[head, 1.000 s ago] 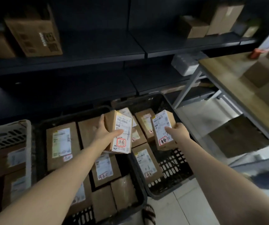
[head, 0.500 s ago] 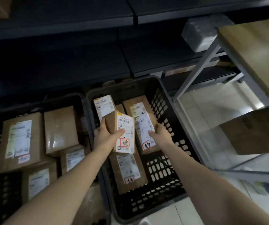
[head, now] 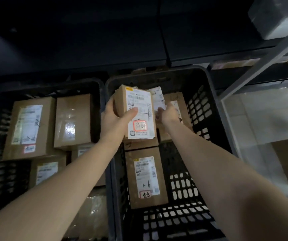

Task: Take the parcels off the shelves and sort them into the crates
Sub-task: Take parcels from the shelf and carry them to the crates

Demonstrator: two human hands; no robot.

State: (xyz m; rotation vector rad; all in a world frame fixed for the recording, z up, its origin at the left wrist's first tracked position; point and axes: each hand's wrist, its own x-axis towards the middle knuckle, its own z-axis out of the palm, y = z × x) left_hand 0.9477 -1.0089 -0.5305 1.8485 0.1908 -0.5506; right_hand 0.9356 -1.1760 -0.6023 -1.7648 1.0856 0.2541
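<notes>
The left hand (head: 115,119) is gripping a small rectangular cardboard parcel (head: 136,110) — thumb lying across its glossy white label, fingers wrapped behind its left edge — and is holding it tilted over the far end of the right crate (head: 157,72), a black plastic box with latticed walls and floor. At its 3 o'clock the right hand (head: 168,113) is curling its fingers round a second parcel (head: 158,99), blurred, its creased white label showing at the hand's 11 o'clock, low inside the same crate. A flat brown parcel (head: 146,178) with a red-stamped label is lying at 6 o'clock on the crate floor. At 9 o'clock the left crate (head: 52,84) is carrying shiny taped boxes (head: 73,120)
</notes>
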